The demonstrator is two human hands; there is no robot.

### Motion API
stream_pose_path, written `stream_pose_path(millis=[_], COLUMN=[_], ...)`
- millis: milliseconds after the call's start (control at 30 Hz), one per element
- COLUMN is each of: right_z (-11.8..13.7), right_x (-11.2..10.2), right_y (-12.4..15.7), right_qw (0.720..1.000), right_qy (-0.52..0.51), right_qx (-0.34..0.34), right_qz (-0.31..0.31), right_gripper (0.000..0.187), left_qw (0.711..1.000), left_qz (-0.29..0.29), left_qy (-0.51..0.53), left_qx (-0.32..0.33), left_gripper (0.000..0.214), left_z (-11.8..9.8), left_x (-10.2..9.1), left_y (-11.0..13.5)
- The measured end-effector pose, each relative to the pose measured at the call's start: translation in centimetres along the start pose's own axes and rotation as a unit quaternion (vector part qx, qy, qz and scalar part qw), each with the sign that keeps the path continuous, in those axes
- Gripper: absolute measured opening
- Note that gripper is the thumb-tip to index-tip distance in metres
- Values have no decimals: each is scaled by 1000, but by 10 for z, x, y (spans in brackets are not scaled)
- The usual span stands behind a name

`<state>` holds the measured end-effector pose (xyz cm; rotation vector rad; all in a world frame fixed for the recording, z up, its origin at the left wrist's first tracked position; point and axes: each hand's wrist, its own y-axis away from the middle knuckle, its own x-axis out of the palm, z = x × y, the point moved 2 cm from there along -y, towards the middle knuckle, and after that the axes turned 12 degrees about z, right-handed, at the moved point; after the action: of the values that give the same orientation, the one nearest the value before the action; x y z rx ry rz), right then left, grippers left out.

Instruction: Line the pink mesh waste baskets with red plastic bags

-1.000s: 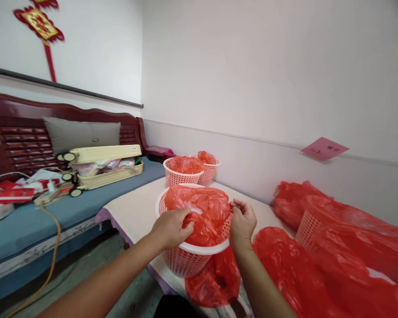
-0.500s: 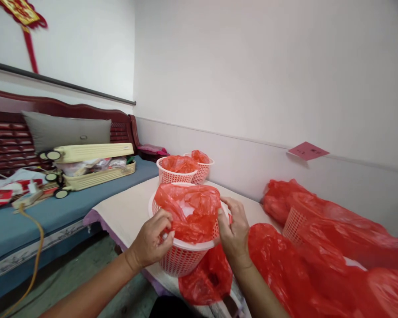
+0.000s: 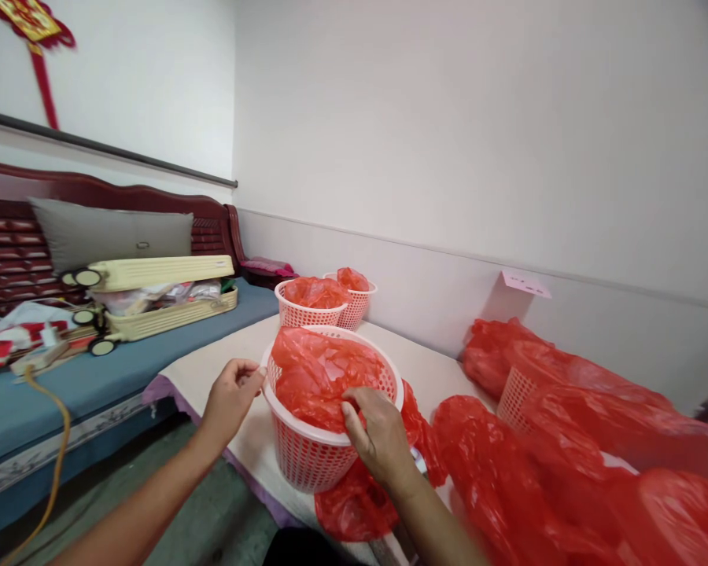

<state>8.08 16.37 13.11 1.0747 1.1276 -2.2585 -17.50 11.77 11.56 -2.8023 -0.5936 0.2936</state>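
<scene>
A pinkish-white perforated plastic basket (image 3: 312, 464) stands upright at the near edge of the covered table. Inside it lies a crumpled red plastic bag (image 3: 312, 369), gathered below most of the rim. My left hand (image 3: 233, 397) is at the basket's left rim, fingers curled and thumb against the edge, closed on it. Over the basket's front right side, my right hand (image 3: 377, 432) has its thumb and fingers pinched on the bag. Part of the basket's right rim is hidden behind that hand.
Two similar baskets (image 3: 315, 314) with red bags stand behind. Red plastic bags (image 3: 543, 479) are heaped on the right, around another basket (image 3: 514, 397). A pink paper (image 3: 525, 283) is on the wall. Left, a cream suitcase (image 3: 171, 318) lies partly open on a blue bed (image 3: 253, 303).
My left hand has gone from the bag at the front to the left rim. My right hand has moved left and down onto the bag. The pink paper has tilted.
</scene>
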Motion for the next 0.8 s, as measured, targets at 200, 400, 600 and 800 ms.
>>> stream_pose_path(millis=[200, 400, 600, 800], right_z=[-11, -17, -28, -34], right_x=[-5, -7, 7, 41], right_y=[8, 14, 23, 47], right_qw=[975, 958, 962, 952], right_qy=[-198, -220, -186, -236], right_qx=[55, 59, 69, 134], right_qz=[-89, -175, -187, -141], right_gripper=[27, 26, 35, 33], left_qw=[976, 963, 954, 933], left_qz=[91, 63, -90, -225], left_qy=[119, 230, 281, 279], left_qx=[-160, -129, -53, -1], left_gripper=[40, 28, 28, 25], left_z=[18, 19, 18, 31], left_x=[9, 20, -10, -53], left_y=[-10, 10, 19, -3])
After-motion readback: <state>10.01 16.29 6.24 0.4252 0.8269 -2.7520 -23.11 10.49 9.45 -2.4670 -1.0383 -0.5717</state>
